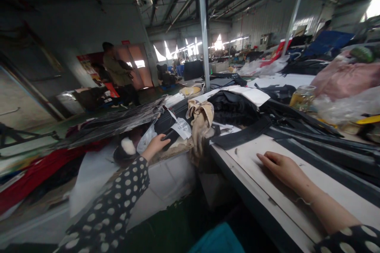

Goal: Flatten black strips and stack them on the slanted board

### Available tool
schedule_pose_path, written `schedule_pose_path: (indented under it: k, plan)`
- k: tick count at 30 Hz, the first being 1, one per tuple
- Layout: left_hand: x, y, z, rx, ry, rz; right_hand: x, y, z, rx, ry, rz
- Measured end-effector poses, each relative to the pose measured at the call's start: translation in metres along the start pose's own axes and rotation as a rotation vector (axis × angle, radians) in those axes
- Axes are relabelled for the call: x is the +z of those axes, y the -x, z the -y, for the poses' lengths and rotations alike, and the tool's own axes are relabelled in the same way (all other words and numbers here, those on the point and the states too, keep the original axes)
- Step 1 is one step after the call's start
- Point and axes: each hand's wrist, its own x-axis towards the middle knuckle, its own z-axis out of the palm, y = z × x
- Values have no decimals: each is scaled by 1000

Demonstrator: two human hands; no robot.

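My left hand (pixel 154 146) reaches to the left worktop, its fingers closed on the end of a dark fabric strip (pixel 171 136). Right beside that strip lies a white paper tag (pixel 181 128) with handwriting, over a stack of black pieces (pixel 175 112). A crumpled beige cloth (pixel 201 120) hangs over the gap between the two worktops. My right hand (pixel 277 166) is over the white tabletop (pixel 247 154), holding nothing, index finger stretched forward and the other fingers loosely bent. A flat black fabric band (pixel 243 134) lies ahead of it.
Long black strips (pixel 332 154) cover the table's right side. Behind them stand a glass jar (pixel 303 98) and a pink bundle in plastic (pixel 347 73). A metal post (pixel 204 31) rises at the table's far end. Red fabric (pixel 44 174) lies left; a person (pixel 115 67) stands farther back.
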Motion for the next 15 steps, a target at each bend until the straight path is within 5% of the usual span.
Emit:
schedule_pose_path:
  k: [7,15]
  plan:
    - [-11,4,-6,-71,-11,-40,2,-1,-4,2,13,1]
    - [-56,76,26,-188,88,-18,0,-1,-2,-4,18,-2]
